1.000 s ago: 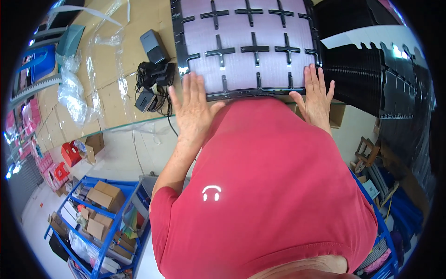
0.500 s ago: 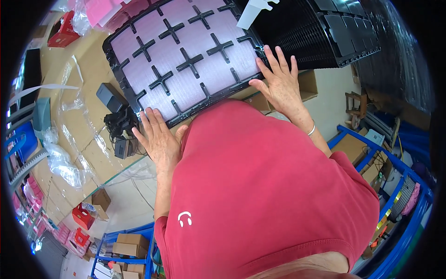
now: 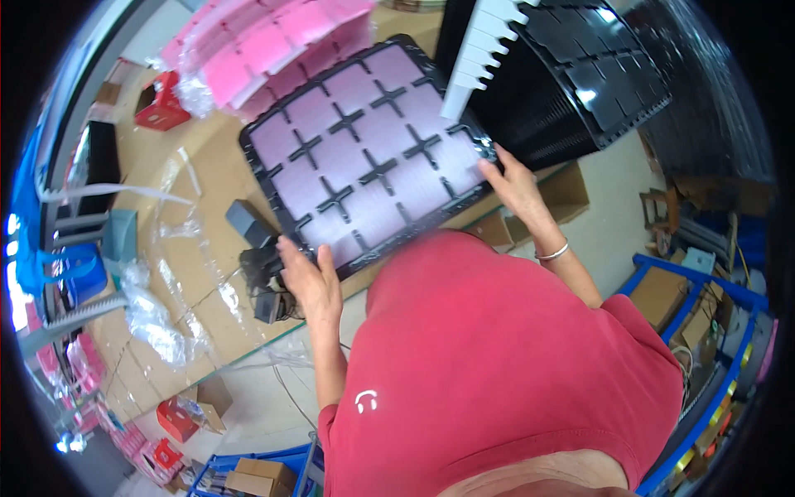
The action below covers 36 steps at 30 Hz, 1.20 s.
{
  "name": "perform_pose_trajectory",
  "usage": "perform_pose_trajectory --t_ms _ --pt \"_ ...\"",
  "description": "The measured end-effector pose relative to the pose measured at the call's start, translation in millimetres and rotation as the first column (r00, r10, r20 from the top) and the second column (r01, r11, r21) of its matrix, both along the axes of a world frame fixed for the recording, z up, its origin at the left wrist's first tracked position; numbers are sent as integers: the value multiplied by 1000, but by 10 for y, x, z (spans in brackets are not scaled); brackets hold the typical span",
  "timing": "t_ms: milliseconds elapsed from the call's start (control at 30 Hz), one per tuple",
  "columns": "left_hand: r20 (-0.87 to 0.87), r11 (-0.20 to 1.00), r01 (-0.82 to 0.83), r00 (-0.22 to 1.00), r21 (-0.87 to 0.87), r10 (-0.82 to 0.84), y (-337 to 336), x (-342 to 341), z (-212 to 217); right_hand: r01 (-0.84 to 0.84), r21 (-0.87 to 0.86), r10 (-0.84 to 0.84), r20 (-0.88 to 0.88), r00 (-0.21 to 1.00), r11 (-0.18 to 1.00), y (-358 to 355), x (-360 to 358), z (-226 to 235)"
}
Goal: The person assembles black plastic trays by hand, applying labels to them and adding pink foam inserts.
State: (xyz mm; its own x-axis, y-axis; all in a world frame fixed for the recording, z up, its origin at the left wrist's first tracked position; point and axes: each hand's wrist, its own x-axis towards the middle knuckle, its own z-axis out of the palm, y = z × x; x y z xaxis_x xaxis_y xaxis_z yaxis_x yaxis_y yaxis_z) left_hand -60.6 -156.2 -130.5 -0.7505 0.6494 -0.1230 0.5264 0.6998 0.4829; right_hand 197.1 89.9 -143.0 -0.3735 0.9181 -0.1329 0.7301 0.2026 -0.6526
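Observation:
A black plastic tray lies before me, its pale pinkish cells parted by several cross-shaped dividers. My left hand is at its near left corner, fingers along the outer side and thumb at the front rim. At the near right corner, my right hand has its fingers bent round the edge, with the thumb by the rim. Both hands appear closed on the tray, though the tips are partly hidden and the left is slightly blurred.
Pink trays stand behind the tray. A tall stack of black trays is at right, near a white toothed strip. Left on the table are a black adapter, cables, clear plastic wrap and a red box.
The whole view has shifted, so the tray sits lower and farther right in it. My hands have gone from spread fingers on the rim to a hold round the near corners.

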Motion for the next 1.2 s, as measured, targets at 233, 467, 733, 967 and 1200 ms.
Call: perform_pose_trajectory --t_ms 233,467,733,967,1200 --pt "597 969 -220 764 -112 242 117 -57 590 -60 -216 9 -230 973 974 351 358 -277" --pt "486 947 -271 860 171 159 34 -120 182 107 -351 -305 -576 759 930 542 300 98" --pt "685 670 -559 721 487 103 -80 -277 77 -231 -652 -560 -747 358 722 397 -94 1208" --pt "561 635 -489 821 599 103 -198 -321 566 152 -371 -390 -913 118 916 398 1130 2336" --pt "544 671 -404 839 622 1 141 -422 616 845 420 -73 -881 467 332 76 2210 3368"
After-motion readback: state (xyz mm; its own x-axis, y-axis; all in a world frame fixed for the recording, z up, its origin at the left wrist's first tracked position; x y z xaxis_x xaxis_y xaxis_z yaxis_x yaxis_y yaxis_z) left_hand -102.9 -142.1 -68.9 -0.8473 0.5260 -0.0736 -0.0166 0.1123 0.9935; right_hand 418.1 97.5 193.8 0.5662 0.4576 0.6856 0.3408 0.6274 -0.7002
